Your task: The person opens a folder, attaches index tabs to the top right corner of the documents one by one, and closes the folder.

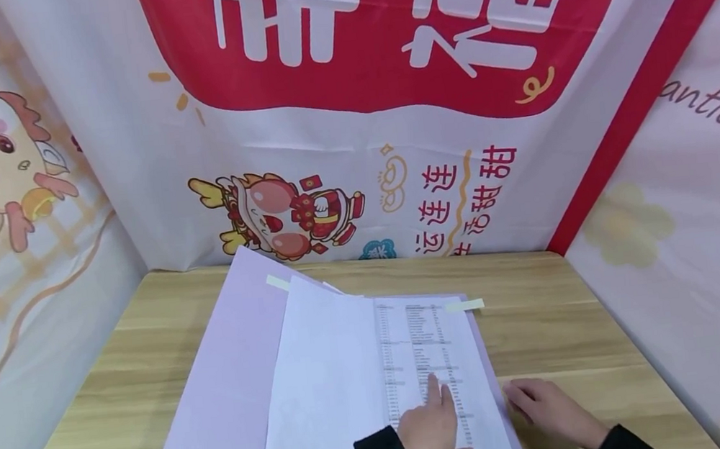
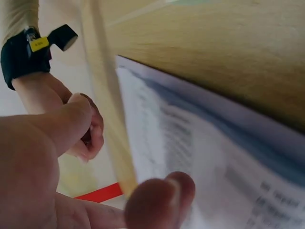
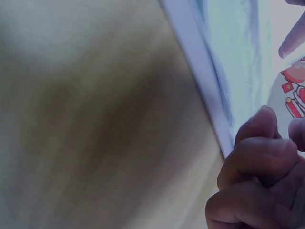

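A light purple folder (image 1: pixel 225 382) lies open on the wooden table. Inside it, a blank white page (image 1: pixel 323 380) covers the left part, and a printed sheet (image 1: pixel 431 326) with columns of small text is on the right. My left hand (image 1: pixel 427 431) is over the printed sheet, index and middle fingers stretched across the text and thumb spread out near its lower edge. Whether the fingertips touch the paper I cannot tell. Just beyond the folder's right edge, my right hand (image 1: pixel 549 405) rests on the table with loosely curled fingers, seemingly holding nothing.
Pale tape-like tabs (image 1: pixel 277 282) stick out at the folder's upper left and right. The wooden table (image 1: pixel 571 320) meets a printed cloth (image 1: pixel 299 129) at the back. More patterned cloth hangs along the left and right sides.
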The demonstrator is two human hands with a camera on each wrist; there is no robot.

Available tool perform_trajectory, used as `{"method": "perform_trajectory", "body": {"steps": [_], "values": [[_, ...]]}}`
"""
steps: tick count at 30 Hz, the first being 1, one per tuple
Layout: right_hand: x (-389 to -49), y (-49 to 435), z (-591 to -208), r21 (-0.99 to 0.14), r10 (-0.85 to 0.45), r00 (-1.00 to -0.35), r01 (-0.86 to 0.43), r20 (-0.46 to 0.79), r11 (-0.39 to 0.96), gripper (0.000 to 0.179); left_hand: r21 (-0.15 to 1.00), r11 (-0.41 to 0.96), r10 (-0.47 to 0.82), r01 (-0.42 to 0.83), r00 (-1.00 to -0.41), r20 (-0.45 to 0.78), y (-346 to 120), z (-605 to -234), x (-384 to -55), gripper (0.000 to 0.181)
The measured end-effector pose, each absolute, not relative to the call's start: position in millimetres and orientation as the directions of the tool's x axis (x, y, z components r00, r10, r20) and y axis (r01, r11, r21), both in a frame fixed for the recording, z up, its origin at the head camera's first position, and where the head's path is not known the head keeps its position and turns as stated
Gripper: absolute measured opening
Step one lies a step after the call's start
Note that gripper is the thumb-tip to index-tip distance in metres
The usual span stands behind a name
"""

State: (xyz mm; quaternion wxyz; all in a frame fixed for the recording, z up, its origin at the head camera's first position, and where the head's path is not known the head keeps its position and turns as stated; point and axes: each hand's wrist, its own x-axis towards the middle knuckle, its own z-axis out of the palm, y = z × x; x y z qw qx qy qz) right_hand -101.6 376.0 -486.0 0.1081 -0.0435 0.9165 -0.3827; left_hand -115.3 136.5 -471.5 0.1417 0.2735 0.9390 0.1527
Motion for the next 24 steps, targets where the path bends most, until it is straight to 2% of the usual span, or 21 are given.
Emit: {"method": "perform_trajectory", "body": {"steps": [4,8,11,18,24], "values": [[-100.0,372.7,-495.8,-0.736,-0.157,-0.969,0.037,-0.193,0.676,0.041,0.313,0.864,0.47,0.396,-0.855,-0.216,144.4,-482.9,-113.8,0.105],[-102.4,369.7,-503.4,-0.736,-0.146,-0.968,0.052,-0.202,0.674,0.039,0.204,0.912,0.391,0.355,-0.904,-0.175,153.6,-493.6,-111.0,0.108],[-103.0,368.0,-509.0,-0.729,-0.121,-0.971,0.069,-0.205,0.681,0.038,0.144,0.928,0.364,0.343,-0.917,-0.161,157.8,-501.4,-109.7,0.11],[-102.9,363.8,-513.0,-0.709,-0.03,-0.964,0.172,-0.263,0.684,0.036,0.147,0.936,0.348,0.321,-0.907,-0.236,161.2,-508.3,-111.5,0.107],[-105.2,361.7,-510.8,-0.68,0.026,-0.959,0.218,-0.281,0.7,0.032,0.158,0.937,0.341,0.313,-0.917,-0.206,165.2,-511.6,-112.0,0.108]]}}
